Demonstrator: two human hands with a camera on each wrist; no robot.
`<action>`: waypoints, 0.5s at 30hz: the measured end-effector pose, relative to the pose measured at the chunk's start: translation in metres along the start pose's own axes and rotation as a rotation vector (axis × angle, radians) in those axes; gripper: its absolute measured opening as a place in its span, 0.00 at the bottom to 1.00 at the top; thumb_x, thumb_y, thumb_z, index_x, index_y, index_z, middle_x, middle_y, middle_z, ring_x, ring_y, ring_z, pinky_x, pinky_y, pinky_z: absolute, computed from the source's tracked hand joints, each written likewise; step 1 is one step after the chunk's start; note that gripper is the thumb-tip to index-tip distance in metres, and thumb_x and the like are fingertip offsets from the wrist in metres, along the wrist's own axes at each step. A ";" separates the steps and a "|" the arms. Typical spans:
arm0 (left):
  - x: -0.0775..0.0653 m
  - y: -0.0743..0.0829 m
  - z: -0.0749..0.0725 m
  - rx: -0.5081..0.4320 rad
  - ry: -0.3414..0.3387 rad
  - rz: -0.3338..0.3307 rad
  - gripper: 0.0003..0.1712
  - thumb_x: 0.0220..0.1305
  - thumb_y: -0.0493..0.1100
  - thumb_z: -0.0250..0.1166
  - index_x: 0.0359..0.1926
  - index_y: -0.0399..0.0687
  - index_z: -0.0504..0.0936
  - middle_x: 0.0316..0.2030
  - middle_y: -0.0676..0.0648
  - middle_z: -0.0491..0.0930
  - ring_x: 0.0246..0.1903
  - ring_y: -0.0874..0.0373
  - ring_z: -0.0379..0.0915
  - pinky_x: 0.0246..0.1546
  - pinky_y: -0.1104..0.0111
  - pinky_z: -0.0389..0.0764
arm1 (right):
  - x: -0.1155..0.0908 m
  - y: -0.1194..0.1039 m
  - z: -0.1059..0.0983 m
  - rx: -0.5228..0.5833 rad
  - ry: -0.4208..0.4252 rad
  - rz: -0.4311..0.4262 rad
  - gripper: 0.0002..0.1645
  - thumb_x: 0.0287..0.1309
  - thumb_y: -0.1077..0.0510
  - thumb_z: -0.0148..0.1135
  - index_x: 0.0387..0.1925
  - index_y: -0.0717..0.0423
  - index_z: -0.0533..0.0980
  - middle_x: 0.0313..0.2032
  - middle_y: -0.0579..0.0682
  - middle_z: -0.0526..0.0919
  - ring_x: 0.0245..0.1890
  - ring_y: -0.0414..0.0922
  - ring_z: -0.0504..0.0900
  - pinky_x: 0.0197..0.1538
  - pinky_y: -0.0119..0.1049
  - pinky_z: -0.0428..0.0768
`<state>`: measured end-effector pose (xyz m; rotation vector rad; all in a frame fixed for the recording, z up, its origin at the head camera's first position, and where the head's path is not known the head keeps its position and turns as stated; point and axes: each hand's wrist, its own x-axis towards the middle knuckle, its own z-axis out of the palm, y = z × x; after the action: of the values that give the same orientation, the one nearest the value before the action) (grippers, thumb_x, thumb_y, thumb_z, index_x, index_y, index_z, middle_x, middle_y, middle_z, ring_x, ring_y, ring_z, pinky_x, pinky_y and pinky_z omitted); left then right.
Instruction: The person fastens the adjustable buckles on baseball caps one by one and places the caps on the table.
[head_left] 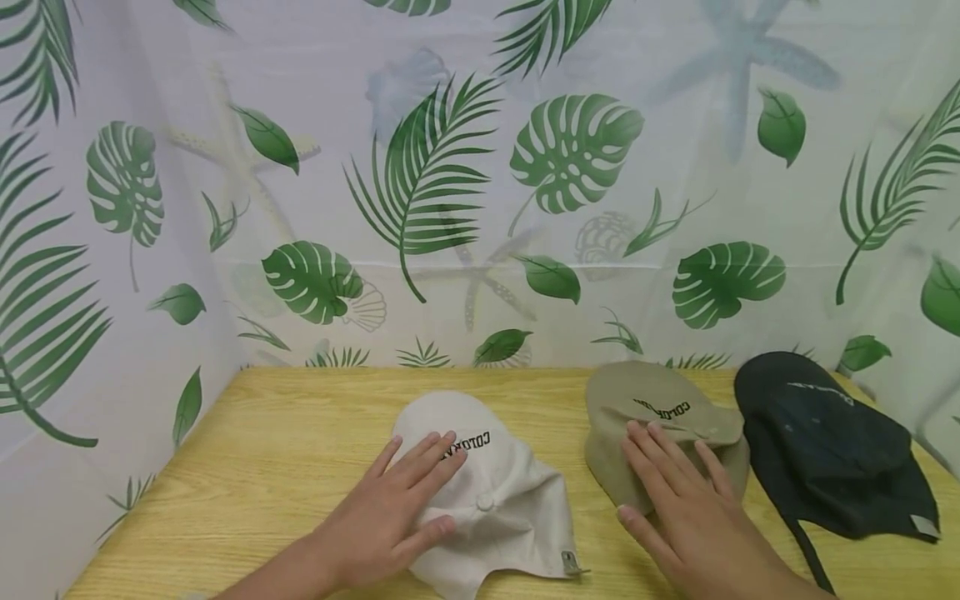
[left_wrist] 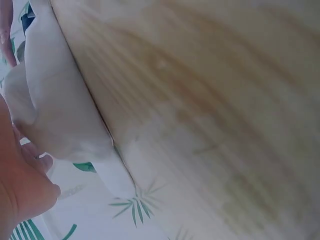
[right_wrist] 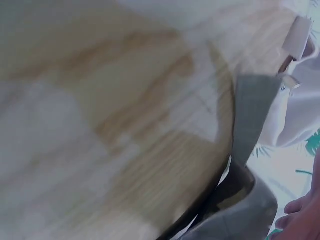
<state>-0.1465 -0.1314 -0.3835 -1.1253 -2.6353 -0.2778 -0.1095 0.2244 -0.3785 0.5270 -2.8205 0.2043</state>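
Note:
A white baseball cap (head_left: 525, 492) with dark lettering lies on the wooden table, its buckle end toward me. My left hand (head_left: 390, 512) rests over its left side, fingers extended and thumb apart. To the right is a tan cap (head_left: 618, 396) with similar lettering; the extended fingers of my right hand (head_left: 686, 512) lie over its crumpled crown. In the left wrist view, the left hand (left_wrist: 25, 180) is beside the white cap (left_wrist: 65, 95). The right wrist view shows the tan cap's strap (right_wrist: 252, 115) close up, with part of the right hand (right_wrist: 302, 220) at the edge.
A black cap (head_left: 817, 442) sits at the far right against the tan one, its strap (head_left: 810, 554) trailing toward me. Bare wooden table (head_left: 262, 467) extends left of the white cap. A leaf-patterned white cloth (head_left: 465, 208) hangs behind and along both sides.

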 end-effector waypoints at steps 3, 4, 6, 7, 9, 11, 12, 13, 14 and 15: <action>0.003 0.004 0.000 0.008 -0.011 0.023 0.37 0.68 0.65 0.41 0.73 0.58 0.49 0.73 0.54 0.46 0.72 0.56 0.43 0.68 0.48 0.46 | 0.001 -0.006 0.004 -0.006 0.015 -0.016 0.41 0.63 0.36 0.46 0.71 0.47 0.51 0.72 0.47 0.52 0.73 0.45 0.45 0.70 0.50 0.29; 0.005 0.005 0.001 0.013 -0.008 0.036 0.37 0.68 0.65 0.41 0.73 0.58 0.48 0.73 0.54 0.46 0.72 0.57 0.43 0.68 0.49 0.46 | 0.002 -0.008 0.006 -0.015 0.019 -0.019 0.41 0.63 0.36 0.46 0.71 0.47 0.52 0.71 0.47 0.53 0.73 0.45 0.46 0.70 0.50 0.30; 0.007 0.007 0.002 0.037 0.002 0.067 0.37 0.68 0.65 0.41 0.73 0.58 0.47 0.73 0.55 0.44 0.72 0.57 0.42 0.69 0.51 0.46 | 0.003 -0.012 0.009 -0.029 0.023 -0.026 0.41 0.62 0.35 0.47 0.71 0.46 0.52 0.71 0.47 0.54 0.73 0.45 0.46 0.70 0.48 0.28; 0.009 0.008 0.003 0.062 0.014 0.089 0.38 0.68 0.65 0.41 0.73 0.57 0.47 0.73 0.54 0.44 0.72 0.57 0.42 0.69 0.52 0.46 | 0.003 -0.013 0.010 -0.043 0.029 -0.032 0.41 0.62 0.35 0.47 0.71 0.45 0.52 0.71 0.46 0.54 0.72 0.45 0.46 0.70 0.48 0.27; 0.013 0.009 0.005 0.103 0.036 0.134 0.38 0.68 0.64 0.40 0.73 0.55 0.47 0.73 0.53 0.43 0.72 0.56 0.42 0.69 0.53 0.47 | 0.004 -0.015 0.013 -0.068 0.055 -0.052 0.41 0.61 0.35 0.49 0.71 0.44 0.52 0.71 0.46 0.54 0.72 0.45 0.47 0.70 0.47 0.28; 0.017 0.011 0.007 0.147 0.053 0.182 0.38 0.68 0.64 0.40 0.73 0.54 0.48 0.73 0.51 0.43 0.72 0.55 0.43 0.69 0.54 0.47 | 0.005 -0.017 0.014 -0.094 0.075 -0.075 0.42 0.61 0.35 0.49 0.72 0.42 0.51 0.72 0.46 0.53 0.72 0.44 0.46 0.70 0.48 0.28; 0.019 0.011 0.009 0.165 0.060 0.209 0.38 0.68 0.64 0.40 0.73 0.52 0.49 0.73 0.50 0.44 0.72 0.54 0.44 0.68 0.54 0.48 | 0.006 -0.018 0.014 -0.107 0.079 -0.083 0.42 0.61 0.35 0.49 0.72 0.41 0.49 0.72 0.46 0.53 0.72 0.43 0.45 0.70 0.48 0.27; 0.020 0.012 0.010 0.180 0.066 0.234 0.38 0.68 0.64 0.39 0.73 0.52 0.49 0.73 0.49 0.45 0.72 0.53 0.44 0.68 0.53 0.49 | 0.006 -0.019 0.014 -0.121 0.086 -0.094 0.43 0.61 0.34 0.49 0.72 0.41 0.49 0.72 0.46 0.53 0.73 0.43 0.45 0.70 0.48 0.28; 0.021 0.012 0.011 0.189 0.070 0.255 0.38 0.69 0.64 0.39 0.72 0.51 0.50 0.73 0.48 0.47 0.72 0.53 0.45 0.68 0.54 0.50 | 0.007 -0.019 0.014 -0.134 0.092 -0.107 0.43 0.60 0.34 0.49 0.72 0.41 0.48 0.72 0.45 0.53 0.73 0.43 0.45 0.70 0.48 0.28; 0.021 0.012 0.012 0.199 0.078 0.275 0.37 0.69 0.63 0.38 0.72 0.51 0.50 0.72 0.48 0.48 0.71 0.53 0.47 0.68 0.54 0.51 | 0.007 -0.020 0.014 -0.146 0.093 -0.120 0.44 0.60 0.34 0.48 0.72 0.41 0.47 0.72 0.45 0.53 0.73 0.43 0.45 0.70 0.48 0.28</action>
<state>-0.1536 -0.1051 -0.3870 -1.3553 -2.3427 -0.0037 -0.1120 0.2008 -0.3881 0.6332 -2.6777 -0.0013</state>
